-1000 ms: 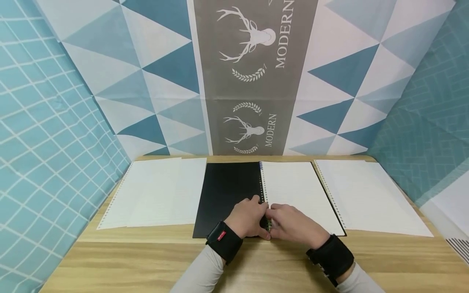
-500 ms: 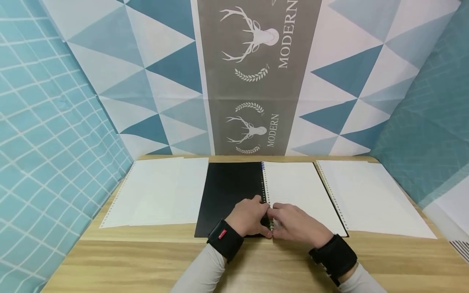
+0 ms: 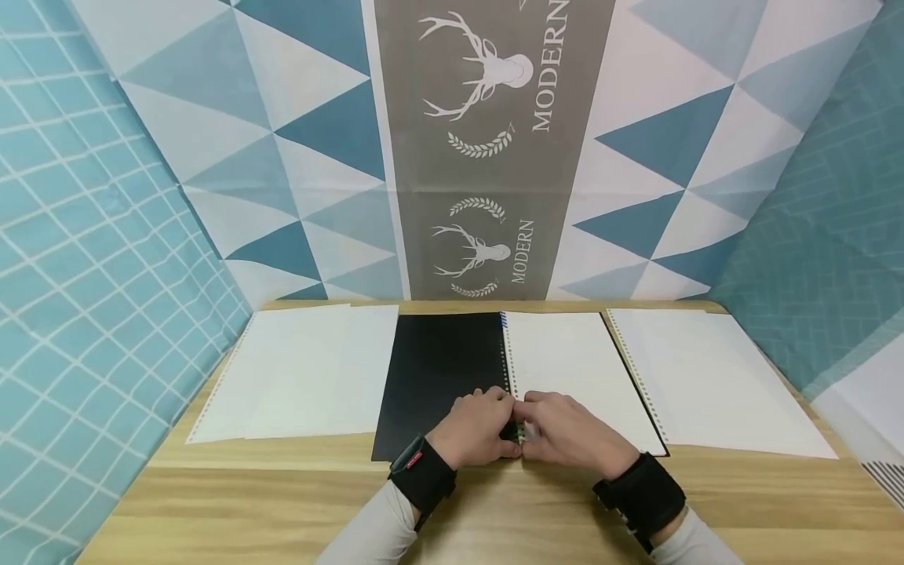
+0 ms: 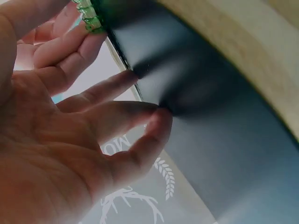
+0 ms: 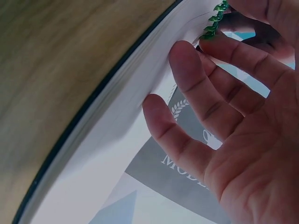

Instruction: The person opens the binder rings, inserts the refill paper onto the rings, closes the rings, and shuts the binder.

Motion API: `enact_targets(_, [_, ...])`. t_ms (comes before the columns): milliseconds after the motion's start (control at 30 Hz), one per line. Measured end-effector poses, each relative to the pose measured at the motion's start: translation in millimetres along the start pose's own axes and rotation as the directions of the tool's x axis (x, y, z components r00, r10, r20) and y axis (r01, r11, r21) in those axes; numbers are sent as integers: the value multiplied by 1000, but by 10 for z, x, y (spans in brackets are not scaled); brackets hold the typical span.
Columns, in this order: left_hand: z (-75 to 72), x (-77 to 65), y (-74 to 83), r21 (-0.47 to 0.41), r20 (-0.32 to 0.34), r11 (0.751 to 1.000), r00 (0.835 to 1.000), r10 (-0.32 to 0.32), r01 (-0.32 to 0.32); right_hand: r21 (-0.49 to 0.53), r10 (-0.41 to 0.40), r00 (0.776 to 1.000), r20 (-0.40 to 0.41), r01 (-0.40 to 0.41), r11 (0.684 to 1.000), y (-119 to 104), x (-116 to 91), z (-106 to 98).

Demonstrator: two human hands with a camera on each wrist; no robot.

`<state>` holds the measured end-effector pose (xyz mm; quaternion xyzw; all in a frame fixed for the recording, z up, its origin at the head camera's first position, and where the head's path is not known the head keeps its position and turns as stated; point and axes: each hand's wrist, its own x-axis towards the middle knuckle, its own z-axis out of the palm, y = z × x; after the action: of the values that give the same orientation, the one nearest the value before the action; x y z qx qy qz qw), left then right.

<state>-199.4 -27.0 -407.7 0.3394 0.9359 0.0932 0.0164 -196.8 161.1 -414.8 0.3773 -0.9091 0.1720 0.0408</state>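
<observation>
A loose-leaf notebook lies open in the head view, its black cover (image 3: 441, 357) on the left and a stack of white punched pages (image 3: 565, 349) on the right. At the near end of its spine, both hands meet. Green binding rings (image 4: 91, 18) show by the left hand's upper fingers in the left wrist view. My left hand (image 3: 475, 430) pinches them, while its lower fingertips touch the black cover. My right hand (image 3: 568, 433) pinches the same green rings from the right, its other fingertips against the pages. The exact pinch points are partly hidden.
Overlapping white punched sheets (image 3: 304, 369) lie left of the notebook, and another set (image 3: 713, 377) lies to its right. Blue rings (image 3: 504, 319) mark the spine's far end. A patterned backdrop stands behind the wooden table (image 3: 282, 502).
My left hand has drawn slightly toward the near edge and left, its fingers now more curled at the spine. The right hand stays in nearly the same place. The notebook has not moved.
</observation>
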Motion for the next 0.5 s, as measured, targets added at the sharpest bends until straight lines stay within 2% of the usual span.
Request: enact_targets(500, [27,2,-22,21,-19,1000,1000,16,-16,39,20,1000,-23,-19,999,-21,3,-17])
